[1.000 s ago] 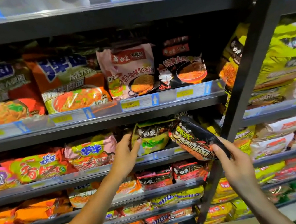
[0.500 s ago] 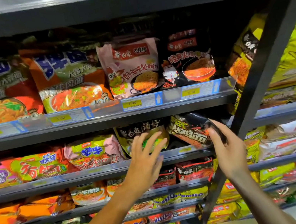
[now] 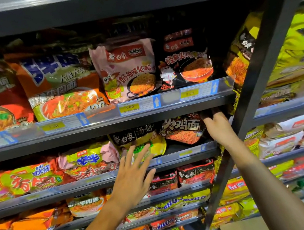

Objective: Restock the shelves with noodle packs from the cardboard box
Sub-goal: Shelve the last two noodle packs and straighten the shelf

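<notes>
Stock position, second shelf [image 3: 185, 154] from top: black noodle pack [image 3: 182, 130] (flame-red print, large white characters) now sits on the shelf at its right end, upright and facing out, beside the black-and-yellow pack [image 3: 141, 142]; half a second ago it was tilted and just entering the bay. Right hand [image 3: 219, 128]: at the pack's right edge, fingers [image 3: 207, 120] curled onto its upper corner, gripping it; whether the grip is firm cannot be told. Left hand [image 3: 133, 177]: empty, fingers spread, palm toward the shelf front; earlier it lay on the black-and-yellow pack, now it hangs lower, only its fingertips overlapping that pack in view. Upper shelf [image 3: 108, 121]: pink pack [image 3: 126, 71] and black bowl-print pack [image 3: 186, 59] unchanged. Cardboard box [image 3: 243, 229]: one corner visible at the bottom edge.
</notes>
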`<act>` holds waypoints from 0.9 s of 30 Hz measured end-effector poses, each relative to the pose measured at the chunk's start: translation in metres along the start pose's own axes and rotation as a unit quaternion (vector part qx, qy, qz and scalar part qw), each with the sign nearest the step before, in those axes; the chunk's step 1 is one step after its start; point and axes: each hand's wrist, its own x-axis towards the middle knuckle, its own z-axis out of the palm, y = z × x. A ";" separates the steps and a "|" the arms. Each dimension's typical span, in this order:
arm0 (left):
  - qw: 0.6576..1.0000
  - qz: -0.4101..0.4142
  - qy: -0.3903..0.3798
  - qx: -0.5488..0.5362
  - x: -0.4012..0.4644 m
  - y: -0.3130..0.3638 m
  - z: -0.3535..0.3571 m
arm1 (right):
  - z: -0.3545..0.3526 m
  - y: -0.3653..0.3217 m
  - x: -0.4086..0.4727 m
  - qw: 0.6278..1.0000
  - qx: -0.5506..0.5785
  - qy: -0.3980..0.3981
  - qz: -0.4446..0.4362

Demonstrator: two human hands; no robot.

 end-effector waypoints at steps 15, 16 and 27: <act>0.993 0.073 0.004 -0.092 0.035 0.039 -0.014 | 0.009 -0.010 0.002 0.997 -0.062 -0.027 0.043; 0.993 0.073 -0.007 -0.089 0.037 0.041 -0.012 | 0.012 -0.008 0.000 0.998 -0.048 -0.024 0.041; 0.995 0.074 -0.031 -0.067 0.034 0.048 0.003 | 0.038 0.042 -0.073 0.956 0.006 0.156 -0.248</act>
